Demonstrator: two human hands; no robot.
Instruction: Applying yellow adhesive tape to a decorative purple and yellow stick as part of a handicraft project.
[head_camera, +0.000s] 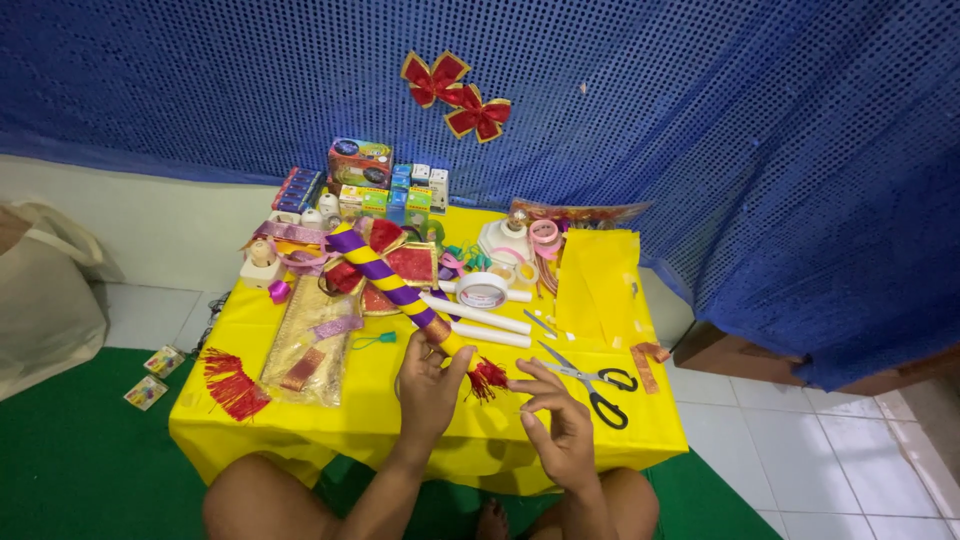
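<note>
My left hand (430, 385) grips the near end of a long stick wrapped in purple and yellow spiral stripes (385, 275), which slants up and away to the left over the table. A red fringed tassel (487, 378) hangs at the stick's near end, just right of that hand. My right hand (553, 420) hovers beside the tassel with its fingers curled and apart, its fingertips close to the red fringe; nothing is in it. Both hands are over the front edge of the low yellow-covered table (400, 430).
Black-handled scissors (597, 383) lie right of my right hand. A tape roll (482, 291), white tubes (480, 318), a red fringe piece (232, 383), gold fabric (312, 340), yellow paper (597, 285) and small boxes (380, 190) fill the table. Two red bows (456, 95) hang on the blue backdrop.
</note>
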